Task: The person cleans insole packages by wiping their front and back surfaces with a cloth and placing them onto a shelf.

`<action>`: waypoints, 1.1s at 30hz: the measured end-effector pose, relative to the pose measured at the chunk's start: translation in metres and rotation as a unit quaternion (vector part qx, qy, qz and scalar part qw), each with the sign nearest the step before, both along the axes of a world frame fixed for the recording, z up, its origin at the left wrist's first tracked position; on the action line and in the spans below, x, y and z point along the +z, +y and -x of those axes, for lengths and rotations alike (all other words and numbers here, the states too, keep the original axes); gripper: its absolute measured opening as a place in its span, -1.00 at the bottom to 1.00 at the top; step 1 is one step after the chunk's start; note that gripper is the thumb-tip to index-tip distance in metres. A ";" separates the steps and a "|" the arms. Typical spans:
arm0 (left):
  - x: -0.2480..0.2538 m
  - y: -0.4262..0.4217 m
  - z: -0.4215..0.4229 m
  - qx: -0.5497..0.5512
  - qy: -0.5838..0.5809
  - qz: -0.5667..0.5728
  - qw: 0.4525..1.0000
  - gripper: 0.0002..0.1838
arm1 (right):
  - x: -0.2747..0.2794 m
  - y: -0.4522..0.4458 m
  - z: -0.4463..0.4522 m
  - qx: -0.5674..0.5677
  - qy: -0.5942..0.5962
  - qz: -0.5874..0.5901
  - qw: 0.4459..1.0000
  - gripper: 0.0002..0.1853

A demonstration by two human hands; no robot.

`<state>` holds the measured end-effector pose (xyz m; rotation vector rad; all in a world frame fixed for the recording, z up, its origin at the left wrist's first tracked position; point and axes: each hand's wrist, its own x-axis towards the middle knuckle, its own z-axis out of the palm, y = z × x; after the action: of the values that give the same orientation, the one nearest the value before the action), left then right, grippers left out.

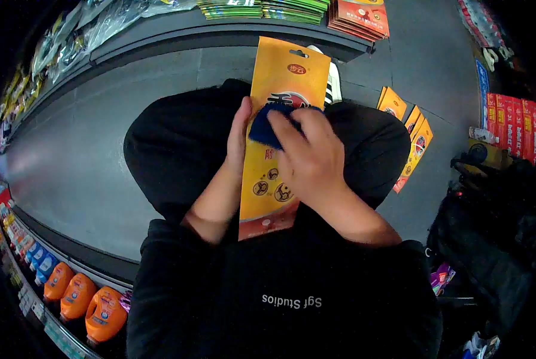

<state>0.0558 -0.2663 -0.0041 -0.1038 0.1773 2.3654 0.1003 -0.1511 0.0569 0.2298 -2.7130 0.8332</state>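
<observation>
A flat yellow and orange cardboard packet [289, 66] with a hanging slot at its top lies tilted over my lap. Along its left edge is my left hand [239, 134], gripping it with the thumb up and the fingers hidden behind. My right hand [313, 152] presses a dark blue cloth [263, 133] against the middle of the packet's printed face. The fingers are bent over the cloth, which covers part of the printing.
More yellow packets [420, 140] lie on the grey tiled floor [88, 155] to the right. Stacked green packs [292, 11] and red-orange packs [359, 21] sit on the low shelf ahead. Orange bottles [106, 314] line the left shelf. Red boxes [513, 125] and a black bag [483, 233] are at right.
</observation>
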 end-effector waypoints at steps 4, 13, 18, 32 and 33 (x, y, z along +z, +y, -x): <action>0.008 0.004 -0.003 -0.012 0.073 0.180 0.981 -0.34 | -0.004 0.035 0.026 -0.098 0.032 -0.038 0.994 -0.57; -0.003 0.006 -0.002 -0.037 -0.005 -0.091 0.995 -0.24 | 0.009 0.025 0.029 -0.023 0.082 -0.031 0.996 -0.48; 0.001 0.003 -0.004 0.001 -0.024 -0.027 0.999 -0.14 | -0.008 0.006 0.007 0.055 0.080 -0.062 0.993 -0.65; -0.014 0.001 -0.009 -0.023 0.016 0.012 1.000 -0.38 | 0.003 0.011 0.016 0.051 0.078 -0.012 0.996 -0.69; -0.012 0.002 -0.010 -0.037 0.025 0.062 0.997 -0.36 | 0.006 0.019 0.023 0.033 0.086 -0.038 0.995 -0.69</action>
<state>0.0661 -0.2647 -0.0163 -0.0947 0.3467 2.2835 0.0777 -0.1318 0.0632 0.3916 -2.5891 0.6940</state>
